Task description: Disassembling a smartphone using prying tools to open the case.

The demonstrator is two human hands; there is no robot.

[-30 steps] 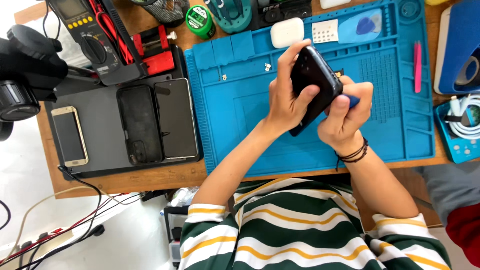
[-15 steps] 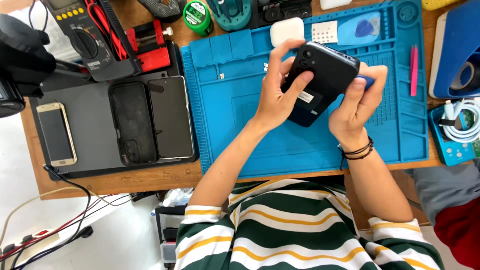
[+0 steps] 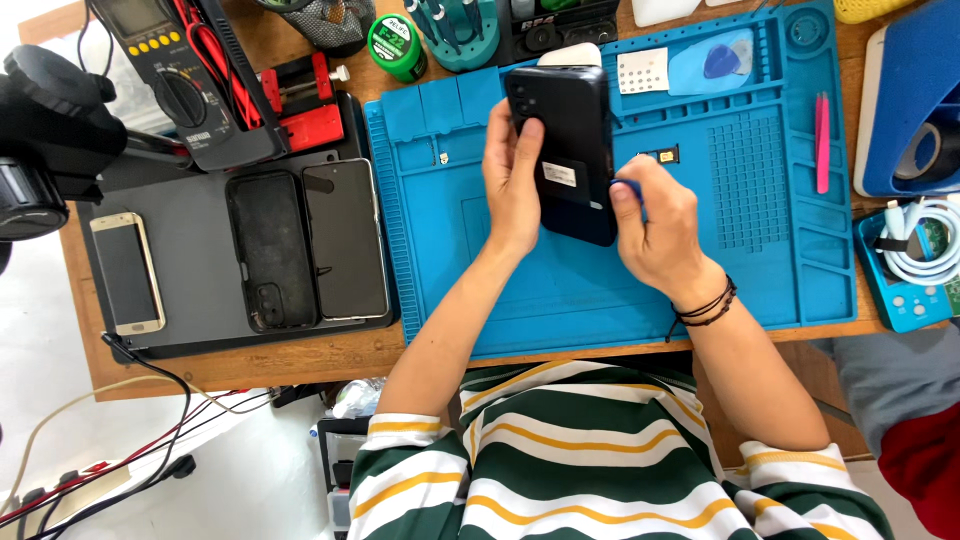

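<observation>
My left hand (image 3: 512, 180) grips a black smartphone (image 3: 565, 150) by its left edge, back side up, held upright over the blue work mat (image 3: 450, 260). A small white sticker shows on the phone's back. My right hand (image 3: 655, 230) pinches a small blue pick (image 3: 630, 190) against the phone's right edge, near its lower half. Both hands hover above the middle of the mat.
Three phones (image 3: 300, 245) lie on a dark pad (image 3: 190, 270) at the left. A multimeter (image 3: 185, 70) with red leads, a green tape roll (image 3: 397, 45) and a teal tool stand (image 3: 460, 30) sit at the back. Pink tweezers (image 3: 822, 140) and a white cable (image 3: 915, 250) lie at the right.
The phone has turned from tilted to upright and shifted slightly left. My right hand has come down to its right edge with the blue pick.
</observation>
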